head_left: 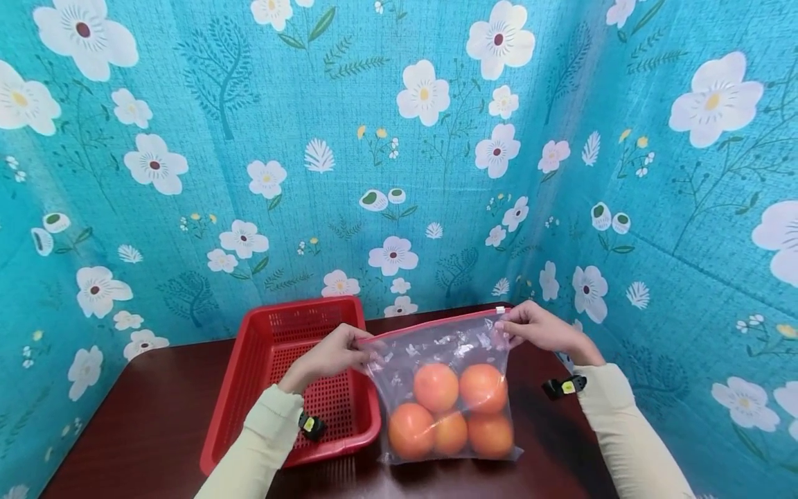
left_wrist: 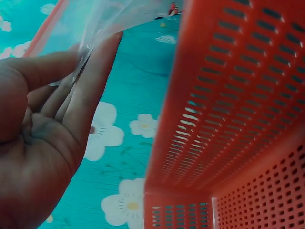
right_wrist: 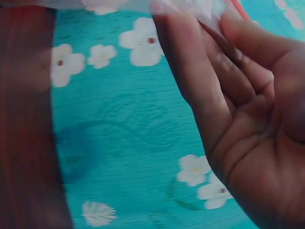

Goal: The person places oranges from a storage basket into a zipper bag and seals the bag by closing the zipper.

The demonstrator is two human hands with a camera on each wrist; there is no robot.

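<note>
A clear zip bag (head_left: 445, 346) with a red seal strip stands on the dark wooden table (head_left: 149, 423), holding several oranges (head_left: 435, 387). My left hand (head_left: 337, 353) pinches the bag's top left corner, seen close in the left wrist view as plastic (left_wrist: 90, 45) between thumb and fingers. My right hand (head_left: 536, 327) pinches the top right corner by the white slider (head_left: 499, 310); the right wrist view shows the plastic (right_wrist: 209, 12) held at the fingertips. The bag's top edge is stretched between both hands.
An empty red perforated basket (head_left: 249, 388) sits left of the bag, its wall (left_wrist: 238, 105) filling the left wrist view. A blue flowered cloth (head_left: 399, 138) walls the table at the back and both sides. Black wrist straps (head_left: 564, 387) show on both sleeves.
</note>
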